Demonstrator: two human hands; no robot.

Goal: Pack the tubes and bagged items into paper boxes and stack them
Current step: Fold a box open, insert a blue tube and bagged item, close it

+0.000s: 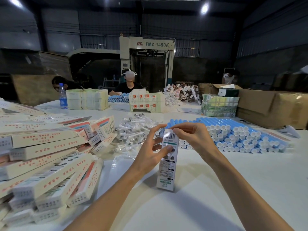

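I hold a long white paper box (168, 167) upright in front of me, its lower end near the white table (216, 189). My left hand (150, 151) grips the box around its upper half, thumb on the printed face. My right hand (190, 136) pinches the flap at the box's top end. Behind my hands lies a stack of blue tubes with white caps (236, 134). A heap of small clear-bagged items (133, 130) sits left of the tubes. What is inside the box is hidden.
A big pile of filled boxes (50, 157) covers the table's left side. Flat box blanks (87, 99), a water bottle (62, 96) and brown cartons (273, 107) stand at the far edge. Other people sit across the table.
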